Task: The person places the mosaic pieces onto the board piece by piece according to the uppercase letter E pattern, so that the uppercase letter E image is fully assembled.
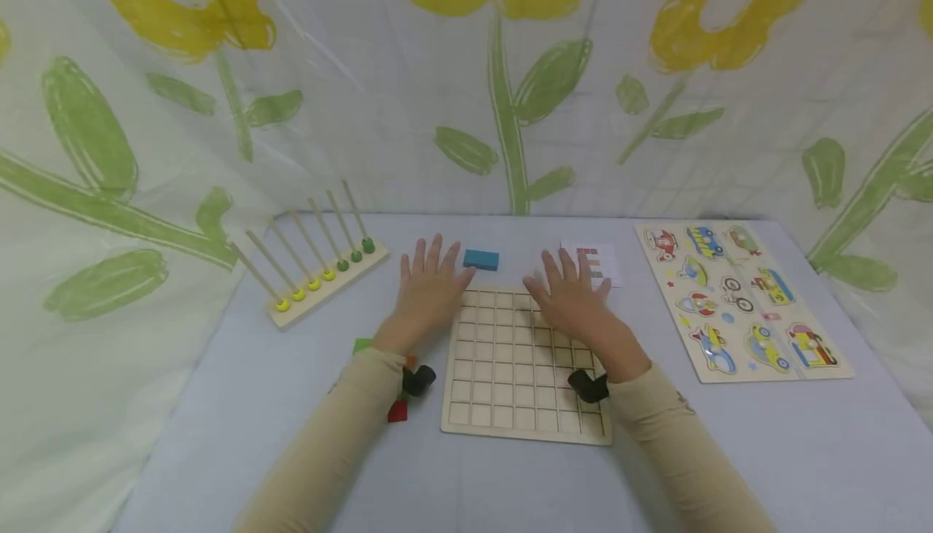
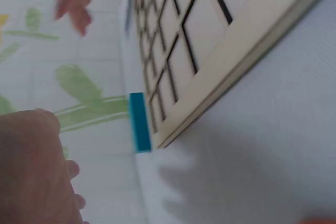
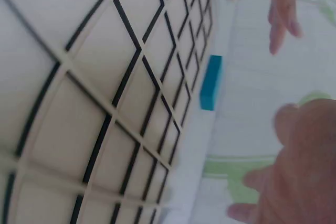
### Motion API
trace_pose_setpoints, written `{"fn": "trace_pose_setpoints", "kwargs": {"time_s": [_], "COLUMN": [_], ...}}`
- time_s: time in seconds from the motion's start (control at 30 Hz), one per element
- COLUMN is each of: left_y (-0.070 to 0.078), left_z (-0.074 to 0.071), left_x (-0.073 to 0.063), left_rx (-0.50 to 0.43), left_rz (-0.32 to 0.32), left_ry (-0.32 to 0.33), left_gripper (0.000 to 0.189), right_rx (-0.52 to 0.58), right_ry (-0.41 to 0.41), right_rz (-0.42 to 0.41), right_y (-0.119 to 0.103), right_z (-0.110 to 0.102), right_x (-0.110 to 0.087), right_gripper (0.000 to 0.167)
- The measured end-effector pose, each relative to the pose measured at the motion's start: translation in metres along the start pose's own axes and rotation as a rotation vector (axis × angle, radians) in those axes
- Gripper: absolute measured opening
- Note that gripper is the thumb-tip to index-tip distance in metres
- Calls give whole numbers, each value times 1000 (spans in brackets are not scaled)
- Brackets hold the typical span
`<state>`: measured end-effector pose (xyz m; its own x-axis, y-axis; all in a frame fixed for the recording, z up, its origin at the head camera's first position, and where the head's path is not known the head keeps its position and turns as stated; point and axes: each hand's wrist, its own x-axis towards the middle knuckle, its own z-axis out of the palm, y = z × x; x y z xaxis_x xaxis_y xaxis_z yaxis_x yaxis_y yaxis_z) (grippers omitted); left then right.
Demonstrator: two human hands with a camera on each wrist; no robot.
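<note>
My left hand [image 1: 430, 290] is spread with its fingers straight, above the upper left corner of a wooden grid board [image 1: 503, 371]. Fingers also spread, my right hand [image 1: 576, 298] hovers over the board's upper right part. Neither holds anything; both wrist views show the hands raised off the table. Behind the board, between the hands, lies a blue block [image 1: 481, 260]. A white card [image 1: 601, 264] with small coloured squares lies behind the right fingers, which partly cover it. Green and red pieces [image 1: 397, 411] lie beneath the left forearm, mostly hidden by it.
To the left stands a wooden bead rack [image 1: 328, 286] with upright rods and yellow and green beads. On the right lies a vehicle picture puzzle board [image 1: 743, 306]. A white curtain [image 1: 379, 112] with painted yellow flowers hangs along the table's back edge.
</note>
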<state>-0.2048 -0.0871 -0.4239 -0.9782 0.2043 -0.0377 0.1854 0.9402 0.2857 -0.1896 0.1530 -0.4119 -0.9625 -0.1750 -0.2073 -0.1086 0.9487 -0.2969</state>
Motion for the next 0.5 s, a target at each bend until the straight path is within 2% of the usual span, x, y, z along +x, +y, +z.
{"fn": "trace_pose_setpoints", "kwargs": {"time_s": [0.13,0.3,0.4,0.5], "left_y": [-14,-34,-47,-58], "left_z": [-16,-25,-27,-27], "left_x": [-29,-88,-123,-148], "left_rx": [-29,-141,-194,-201], "left_rz": [30,53,23,-40], "left_ry": [-28,-13,21,51], "left_gripper": [63,61,58,54], "right_rx": [50,77,91,82], "right_ry": [-90,-155,-157,-142], "right_rz": [-32,-44,-43,-56], "right_y": [19,44,53,60], "right_z": [-4,1,7,9], "right_x": [-29,-68,-88,-104], "right_gripper": [71,73,79,83]}}
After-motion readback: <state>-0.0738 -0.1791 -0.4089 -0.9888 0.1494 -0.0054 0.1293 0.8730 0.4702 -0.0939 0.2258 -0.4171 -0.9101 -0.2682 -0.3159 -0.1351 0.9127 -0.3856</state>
